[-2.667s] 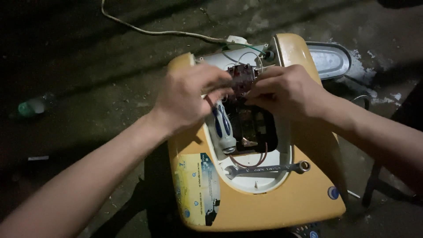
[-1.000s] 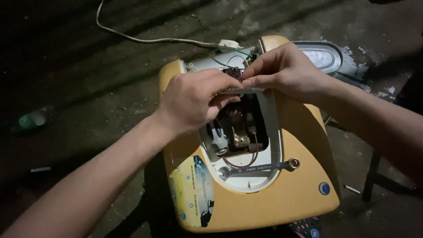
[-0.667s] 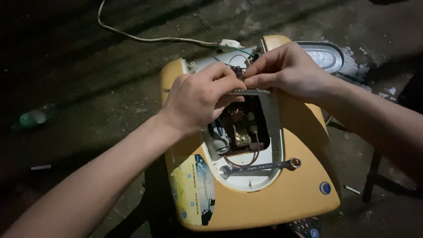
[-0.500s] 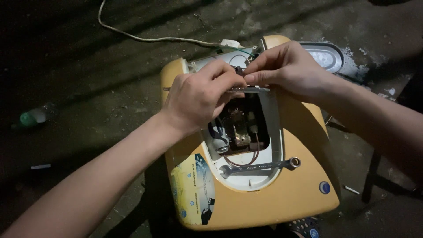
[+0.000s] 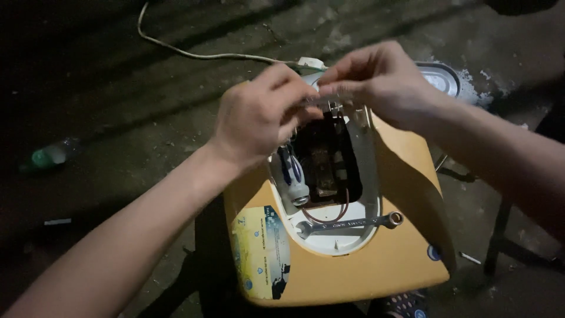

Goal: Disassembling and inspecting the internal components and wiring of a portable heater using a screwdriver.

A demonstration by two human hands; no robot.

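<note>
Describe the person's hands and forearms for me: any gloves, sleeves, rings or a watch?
Both are bare. The left hand and right hand wear no gloves, and no rings show on the visible fingers. Neither wrist carries a watch or band, and both forearms are uncovered to the frame edge, with no sleeve in view.

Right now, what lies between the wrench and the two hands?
In the head view, the heater's open dark cavity with red wires lies between wrench and hands.

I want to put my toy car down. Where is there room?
Bare floor lies between the white cord and green bottle. The yellow casing right of the opening is bare. It is crowded near both hands and the spanner.
</note>
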